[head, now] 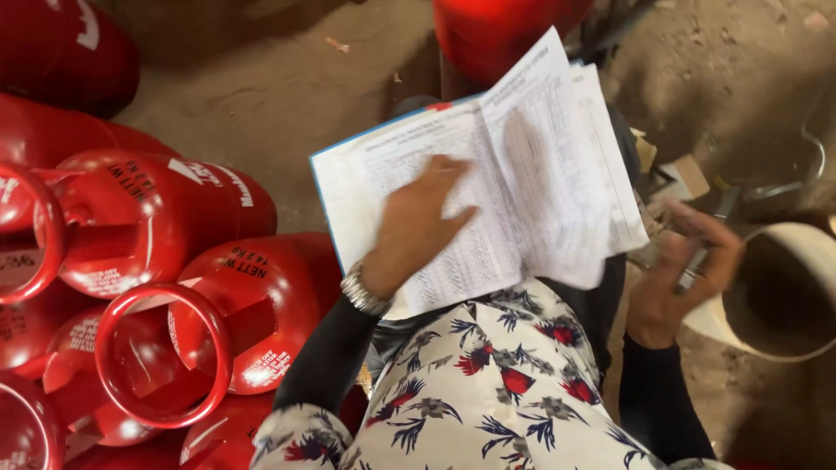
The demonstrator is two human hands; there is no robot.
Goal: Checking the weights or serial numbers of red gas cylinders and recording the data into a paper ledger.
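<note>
An open record book [488, 174] with lined, printed pages lies on my lap, its right page lifted and curling. My left hand [416, 226], with a metal watch on the wrist, rests flat on the left page, fingers spread. My right hand [684, 274] is off the book's right edge, curled around a thin dark pen [701, 252]. I wear dark sleeves and a white flowered garment.
Several red gas cylinders [165, 261] with ring handles crowd the left side; another red cylinder [496, 30] stands beyond the book. A pale round tub [805, 252] sits at the right on the dirt floor, with scraps of cardboard [684, 174] nearby.
</note>
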